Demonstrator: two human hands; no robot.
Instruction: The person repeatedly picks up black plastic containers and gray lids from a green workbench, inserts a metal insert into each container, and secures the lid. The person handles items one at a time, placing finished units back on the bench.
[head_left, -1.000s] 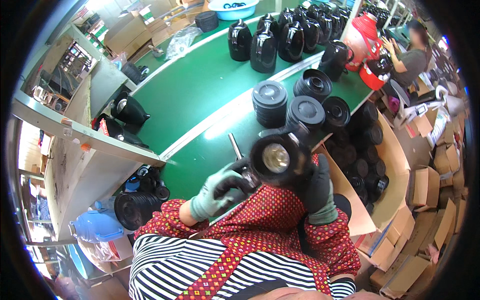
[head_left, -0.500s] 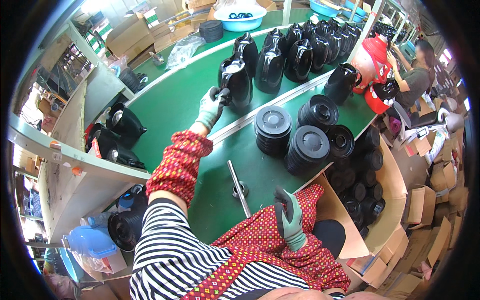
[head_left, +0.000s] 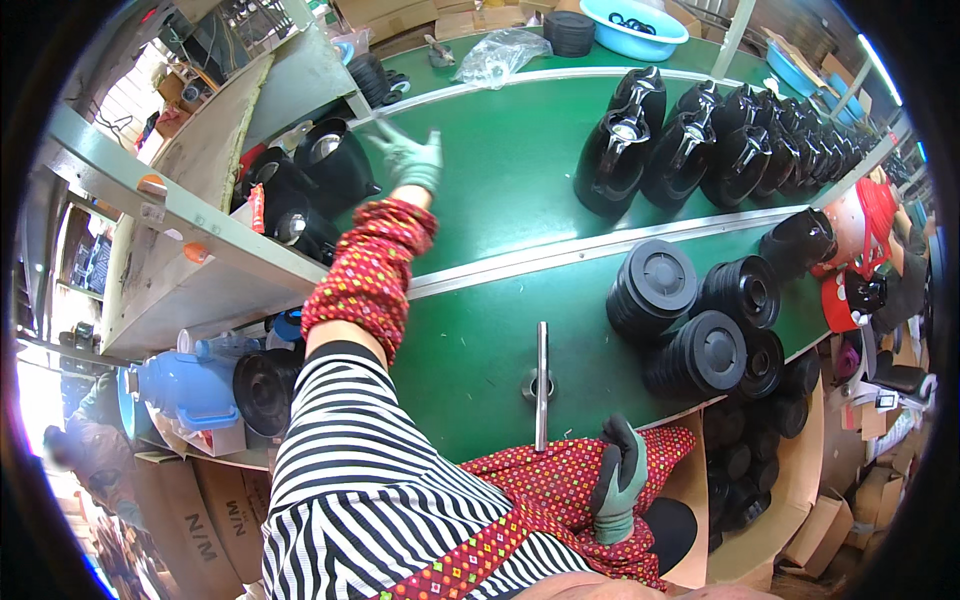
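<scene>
My left hand, in a grey-green glove, reaches over the green work surface with its fingers spread, holding nothing. Just beside it, at the left, a shiny black jug lies among other black jugs near a grey post. Low over the apron on my lap is my right hand, gloved with dark fingers, loosely bent and apart, and nothing shows in it. Ahead of that hand a metal bar extends over the table's near edge, by a small dark ring.
Black jugs stand in rows on the far right of the green table. Stacks of black discs stand nearer, by a cardboard box of dark round parts. A blue basin is at the back; a co-worker is at right.
My left hand has let go of a black jug, which stands in the row, and has swung left toward the other jugs, its fingers spreading. The view has turned left; my right hand stays low.
</scene>
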